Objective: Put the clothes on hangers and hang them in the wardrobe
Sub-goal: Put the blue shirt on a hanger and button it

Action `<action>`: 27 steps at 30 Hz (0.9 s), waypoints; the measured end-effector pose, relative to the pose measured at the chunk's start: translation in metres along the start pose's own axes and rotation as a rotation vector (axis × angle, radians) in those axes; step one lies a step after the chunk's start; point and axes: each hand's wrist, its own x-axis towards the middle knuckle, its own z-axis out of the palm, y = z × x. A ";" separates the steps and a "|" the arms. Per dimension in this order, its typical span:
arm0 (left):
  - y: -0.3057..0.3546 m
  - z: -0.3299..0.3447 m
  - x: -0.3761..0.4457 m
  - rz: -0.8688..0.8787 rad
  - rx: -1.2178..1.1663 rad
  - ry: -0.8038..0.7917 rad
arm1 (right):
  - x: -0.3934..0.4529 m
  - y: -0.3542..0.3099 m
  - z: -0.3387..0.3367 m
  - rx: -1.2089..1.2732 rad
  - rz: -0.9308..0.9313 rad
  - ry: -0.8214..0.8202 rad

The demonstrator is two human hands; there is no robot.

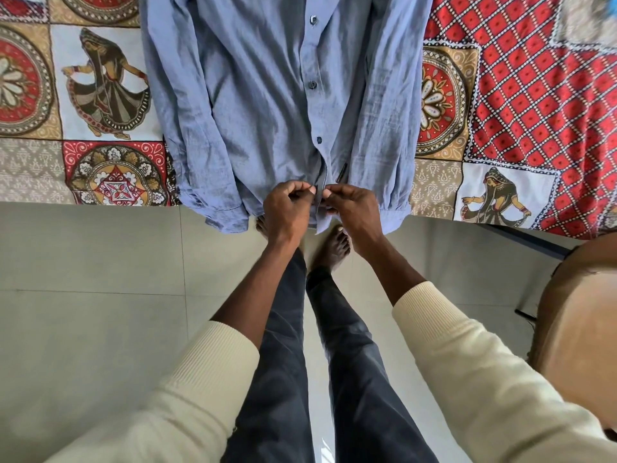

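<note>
A blue long-sleeved shirt (267,95) lies flat on the bed, front up, sleeves along its sides and its hem hanging over the bed's near edge. Dark buttons run down its placket, fastened above the hem. My left hand (288,208) pinches the left side of the placket near the hem. My right hand (350,207) pinches the right side, fingertips almost meeting the left hand's. No hanger or wardrobe is in view.
The bed carries a patchwork bedspread (100,95) with red medallions and dancer figures. Pale floor tiles (100,279) stretch below the bed edge, where my legs and bare feet stand. A brown rounded object (581,312) fills the right side.
</note>
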 end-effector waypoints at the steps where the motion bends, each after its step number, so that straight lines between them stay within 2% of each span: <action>1: 0.000 -0.001 0.000 -0.010 -0.022 -0.020 | 0.000 -0.001 0.000 0.003 0.004 -0.004; 5: 0.000 -0.006 -0.003 -0.054 -0.187 -0.084 | 0.004 -0.002 0.004 -0.029 0.006 0.064; 8: -0.001 -0.005 -0.004 0.002 -0.121 -0.028 | 0.006 -0.002 0.008 -0.098 -0.040 0.134; 10: -0.002 -0.005 -0.005 0.009 -0.098 -0.055 | 0.006 0.000 0.009 -0.113 -0.051 0.103; 15: -0.003 -0.012 -0.001 -0.061 -0.253 -0.180 | 0.007 -0.001 0.001 0.069 0.028 -0.019; 22: 0.000 -0.019 0.003 0.017 -0.163 -0.212 | 0.011 -0.010 -0.005 0.105 0.095 -0.086; 27: 0.002 -0.020 0.005 0.061 -0.109 -0.223 | 0.011 -0.013 -0.003 0.032 0.063 -0.077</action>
